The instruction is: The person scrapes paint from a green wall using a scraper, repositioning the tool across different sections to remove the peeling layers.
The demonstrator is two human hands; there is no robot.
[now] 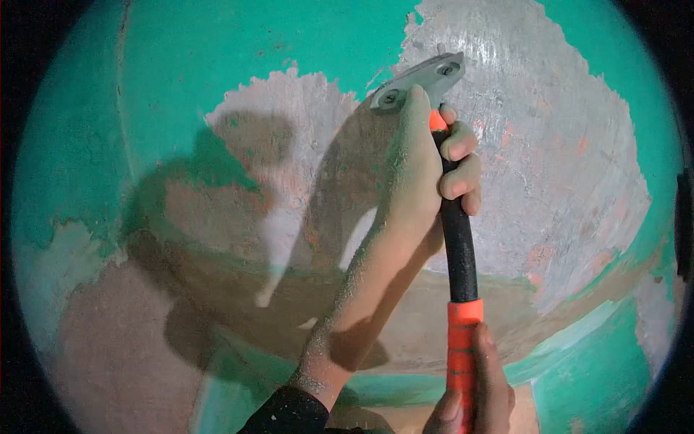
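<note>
Tool: a long-handled scraper [458, 239] is held upright against the wall, its grey metal head [421, 78] with two screws pressed to the surface at the top of the view
Handle: black in the middle, orange at the lower grip and just under the head
Left hand [426, 166]: closed around the upper handle just below the head — the thumb is stretched up along the back of the metal plate, the fingers are curled round the shaft from the right side; the skin is dusted with fine powder
Left forearm: seen running down to a dark sleeve [289, 412] at the bottom edge
Right hand [477, 394]: wrapped around the orange lower grip at the bottom of the view, only partly in frame, the thumb lying along the handle
Wall [181, 72]: painted green, with large patches stripped to grey and reddish plaster [549, 145] — the scraper head sits at the border of the bare grey area
Shadows: dark shapes of the arm and tool are cast on the plaster to the left of the forearm
Flaking edge: ragged green paint is left around the bare patches
</note>
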